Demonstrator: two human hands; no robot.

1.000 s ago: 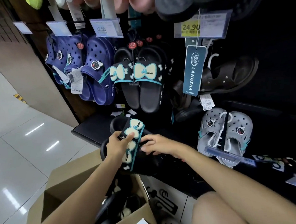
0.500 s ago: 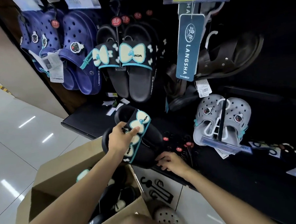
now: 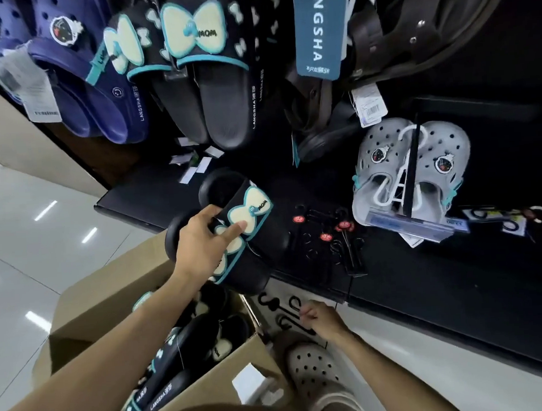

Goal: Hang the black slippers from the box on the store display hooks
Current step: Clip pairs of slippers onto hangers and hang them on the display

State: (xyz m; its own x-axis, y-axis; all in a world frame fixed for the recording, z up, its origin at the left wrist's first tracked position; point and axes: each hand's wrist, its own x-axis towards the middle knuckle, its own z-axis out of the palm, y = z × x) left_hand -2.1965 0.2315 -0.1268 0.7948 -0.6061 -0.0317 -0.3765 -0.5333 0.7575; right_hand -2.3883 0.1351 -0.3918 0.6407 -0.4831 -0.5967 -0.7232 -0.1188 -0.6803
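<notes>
My left hand (image 3: 200, 250) grips a pair of black slippers with cream bows and teal trim (image 3: 251, 266), held over the black shelf edge above the cardboard box (image 3: 96, 302). More black slippers (image 3: 189, 351) lie inside the box. My right hand (image 3: 323, 320) is low by the floor, fingers pinched on a black hanger hook (image 3: 287, 308) among others lying there. A matching pair (image 3: 206, 67) hangs on the display above. Loose hooks with red tags (image 3: 343, 239) lie on the shelf.
Blue clogs (image 3: 78, 89) hang at the left, brown sandals (image 3: 411, 34) and a LANGSHA tag (image 3: 317, 27) at the top right, grey clogs (image 3: 412, 166) on the right. The black shelf (image 3: 138, 206) juts out over the tiled floor. My foot in a white clog (image 3: 319, 375) stands beside the box.
My right hand has left the slippers and dropped from the shelf to the hooks on the floor. My left hand keeps the pair. The view has tilted downward.
</notes>
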